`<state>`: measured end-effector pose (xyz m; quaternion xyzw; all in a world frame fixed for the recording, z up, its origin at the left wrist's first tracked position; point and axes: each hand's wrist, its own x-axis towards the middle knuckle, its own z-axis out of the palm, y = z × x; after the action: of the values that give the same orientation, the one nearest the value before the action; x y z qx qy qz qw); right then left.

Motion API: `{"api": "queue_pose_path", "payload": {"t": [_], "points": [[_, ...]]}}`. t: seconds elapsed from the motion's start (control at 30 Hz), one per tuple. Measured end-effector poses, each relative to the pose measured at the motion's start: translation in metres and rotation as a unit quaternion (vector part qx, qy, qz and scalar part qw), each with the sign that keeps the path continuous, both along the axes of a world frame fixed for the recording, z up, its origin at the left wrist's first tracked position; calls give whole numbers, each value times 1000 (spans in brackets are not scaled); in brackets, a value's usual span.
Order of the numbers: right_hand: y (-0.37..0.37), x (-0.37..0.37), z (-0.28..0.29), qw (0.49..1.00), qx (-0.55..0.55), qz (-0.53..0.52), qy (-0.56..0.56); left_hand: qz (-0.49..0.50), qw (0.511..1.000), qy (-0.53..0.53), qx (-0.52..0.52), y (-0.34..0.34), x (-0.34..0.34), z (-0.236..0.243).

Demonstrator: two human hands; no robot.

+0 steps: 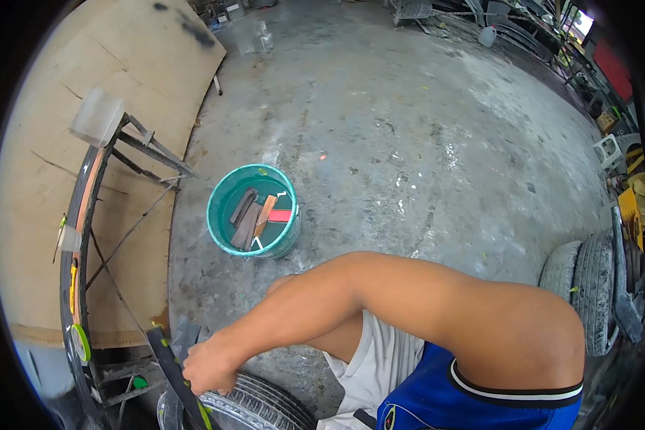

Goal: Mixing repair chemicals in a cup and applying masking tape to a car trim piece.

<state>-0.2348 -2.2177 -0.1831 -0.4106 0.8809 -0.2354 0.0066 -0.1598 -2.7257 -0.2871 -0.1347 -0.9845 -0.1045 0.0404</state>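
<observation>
A curved black panel (pixel 79 236) on a metal stand occupies the 9 o'clock area, in front of a plywood sheet (pixel 72 93). At 7 o'clock, one hand (pixel 206 367) is closed around a narrow dark strip (pixel 175 369) with green marks; the grip is tight on the strip. Which hand this is cannot be determined; the other hand is out of view. A tyre (pixel 254 408) lies just below the hand. Near centre, a green bucket (pixel 222 193) holding sanding blocks stands on the concrete floor (pixel 408 129). At 3 o'clock, two tyres (pixel 588 279) lean together.
</observation>
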Motion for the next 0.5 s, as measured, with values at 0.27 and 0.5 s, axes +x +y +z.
{"api": "queue_pose_path", "payload": {"t": [0.27, 0.5], "points": [[-8, 5, 8, 947, -238, -19, 216, 124, 975, 17, 186, 8, -30, -18], [14, 7, 7, 943, -165, -90, 275, -56, 987, 131, -77, 150, -1, 84]]}}
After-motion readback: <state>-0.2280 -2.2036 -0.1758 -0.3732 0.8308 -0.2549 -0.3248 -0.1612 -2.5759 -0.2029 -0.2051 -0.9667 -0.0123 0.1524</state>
